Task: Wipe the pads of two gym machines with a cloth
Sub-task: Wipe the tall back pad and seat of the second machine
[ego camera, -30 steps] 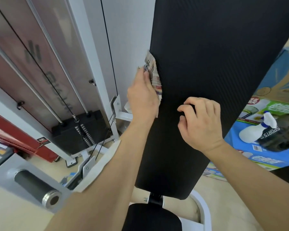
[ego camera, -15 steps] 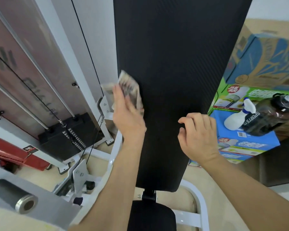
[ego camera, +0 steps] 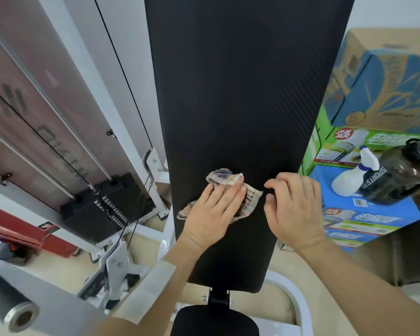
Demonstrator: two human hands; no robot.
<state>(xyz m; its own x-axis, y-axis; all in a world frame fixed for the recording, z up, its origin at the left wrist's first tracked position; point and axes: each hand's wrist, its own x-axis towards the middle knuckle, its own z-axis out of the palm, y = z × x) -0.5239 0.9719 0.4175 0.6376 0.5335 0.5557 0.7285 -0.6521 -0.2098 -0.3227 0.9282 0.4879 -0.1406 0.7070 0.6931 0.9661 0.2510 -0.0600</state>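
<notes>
the tall black back pad point(ego camera: 240, 93) runs off the top of the frame, so its upper end is out of view, and the two forearms cover part of its lower edge. much of the crumpled patterned cloth point(ego camera: 222, 178) is hidden under the left hand point(ego camera: 214, 209); only its bunched top and two side corners show. it lies on the lower middle of the pad, just left of centre. the left hand presses it flat with straight, spread fingers, not curled round it. the right hand point(ego camera: 294, 209) rests on the pad just beside the cloth, apart from it, fingers curled in with the tips tucked out of sight and nothing visible in them. the black seat pad point(ego camera: 214, 321) is cut off at the bottom edge. at lower left a grey roller point(ego camera: 10, 309) is blurred. the lettering on the panel at left is too faint to read.

counted: two hands, one cloth, two black pads. at right one white spray bottle point(ego camera: 349, 180) with a blue collar touches one dark bottle point(ego camera: 398, 175) marked "sports", both on a blue box point(ego camera: 364, 214) in a stack of printed cartons. one black weight stack point(ego camera: 102, 204) sits at middle left.
</notes>
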